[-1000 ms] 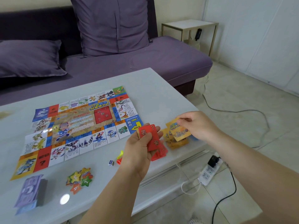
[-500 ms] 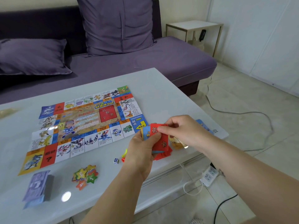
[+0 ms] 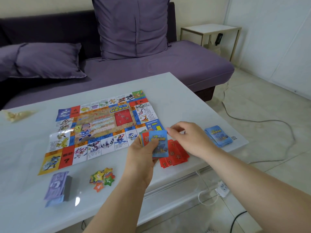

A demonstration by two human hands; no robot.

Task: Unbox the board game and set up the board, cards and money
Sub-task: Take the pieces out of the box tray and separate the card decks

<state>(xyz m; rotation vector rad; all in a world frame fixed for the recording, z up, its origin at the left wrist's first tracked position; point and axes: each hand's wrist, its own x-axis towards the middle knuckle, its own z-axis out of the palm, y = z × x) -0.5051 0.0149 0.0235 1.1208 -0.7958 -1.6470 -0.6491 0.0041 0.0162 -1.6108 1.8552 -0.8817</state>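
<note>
Head view: cards being sorted, a blue card (image 3: pixel 159 143) foremost in the left grip (image 3: pixel 143 153).
The left grip was closed round a small fan of cards, the blue card's long axis upright. The right grip (image 3: pixel 190 138) met its upper right corner with fingers curled; whether it pinched could not be told. The blue pile (image 3: pixel 217 136) lay on the table (image 3: pixel 176 101) beyond the right grip, the red pile (image 3: pixel 175 155) just beneath it, so the right hand looked nearer for the transfer.
</note>
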